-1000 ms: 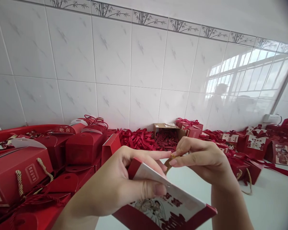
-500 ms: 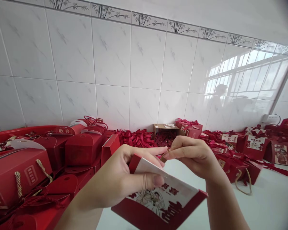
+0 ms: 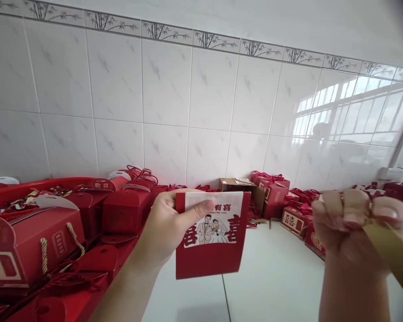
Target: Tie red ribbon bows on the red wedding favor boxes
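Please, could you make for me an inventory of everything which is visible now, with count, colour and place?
Printed packet: one, red and white, centre
Flat strip: one, gold-brown, lower right
Rope-handled box: one, red, far left
Other left boxes: several, red, left side
Basin: one, red, back left
Cardboard box: one, brown, against wall
Ribbon-tied box: one, red, right of cardboard box
Right-hand boxes: several, partly hidden, mostly red, right side
Wall fitting: one, white, far right
Tiled wall: one, white with bamboo border, behind
Table: one, whitish, below
Left hand: one, bare, gripping packet
Right hand: one, bare, gripping strip
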